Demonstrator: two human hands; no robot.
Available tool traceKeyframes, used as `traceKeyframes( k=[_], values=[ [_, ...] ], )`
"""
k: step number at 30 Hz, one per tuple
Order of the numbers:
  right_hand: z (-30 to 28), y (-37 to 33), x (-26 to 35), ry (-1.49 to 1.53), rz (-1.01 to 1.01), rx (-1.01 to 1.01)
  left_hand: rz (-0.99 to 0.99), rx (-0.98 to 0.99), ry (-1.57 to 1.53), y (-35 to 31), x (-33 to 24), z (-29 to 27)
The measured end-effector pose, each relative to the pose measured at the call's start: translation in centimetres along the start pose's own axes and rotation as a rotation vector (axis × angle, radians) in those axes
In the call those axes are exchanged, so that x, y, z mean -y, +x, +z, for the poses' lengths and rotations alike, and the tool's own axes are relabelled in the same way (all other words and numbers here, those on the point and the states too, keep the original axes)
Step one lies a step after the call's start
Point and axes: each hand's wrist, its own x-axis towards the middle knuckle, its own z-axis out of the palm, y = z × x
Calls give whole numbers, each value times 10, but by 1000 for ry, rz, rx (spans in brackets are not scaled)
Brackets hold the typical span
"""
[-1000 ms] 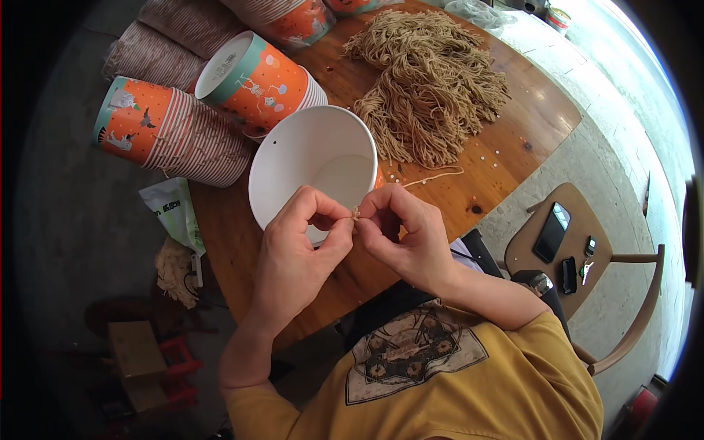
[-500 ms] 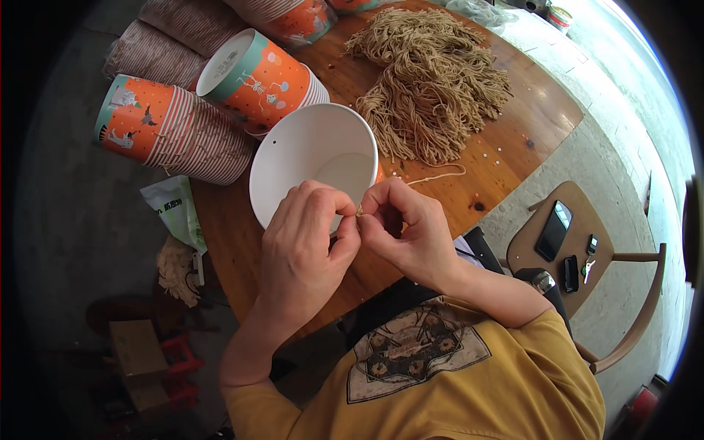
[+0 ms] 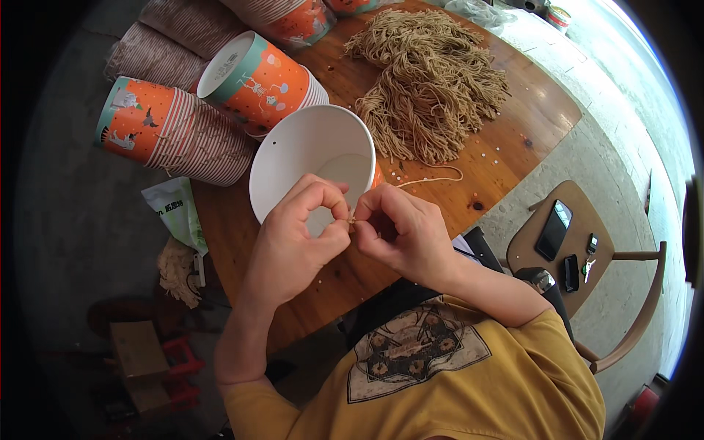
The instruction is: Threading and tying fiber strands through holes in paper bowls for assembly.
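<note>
Over the near rim of a white-lined paper bucket (image 3: pixel 297 158), my two hands meet fingertip to fingertip. My left hand (image 3: pixel 292 238) pinches thumb against forefinger, making a ring. Facing it, my right hand (image 3: pixel 412 235) is also closed in a pinch. Between the fingertips is a small bit of beige cord (image 3: pixel 351 219), its exact shape mostly hidden. A loose tail of the cord curves out over the table beyond my right hand. The bucket lies tilted, its opening toward me, with a small hole in its wall.
A heap of beige cords (image 3: pixel 433 81) covers the far side of the wooden table (image 3: pixel 528 121). Stacked orange paper buckets (image 3: pixel 268 84) stand at the far left, by a white-green bag (image 3: pixel 176 209). On the chair (image 3: pixel 524 253) at right lie a phone (image 3: pixel 554 231) and keys (image 3: pixel 588 268).
My hands have shifted slightly left and down, and the left thumb and forefinger have opened into a wider ring. The cord's tail has drawn a little left.
</note>
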Motion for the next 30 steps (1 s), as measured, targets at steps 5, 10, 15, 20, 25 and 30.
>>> traceKeyframes(
  k=[5,10,15,20,25,30],
  values=[
    [-1,1,1,56,31,12,-307,81,-391,2,1,-7],
    [-6,1,1,102,-61,-59,-268,21,-257,4,-2,-8],
    [-5,9,0,-14,-157,-80,-226,28,-232,3,-1,-6],
    [-4,11,-4,-19,-161,-47,-196,29,-196,4,-6,-5],
    [-6,11,-1,-44,-147,-51,-183,13,-147,4,-8,-3],
    [-8,12,2,-110,-182,-64,-146,-14,-124,3,-10,0]
  ],
)
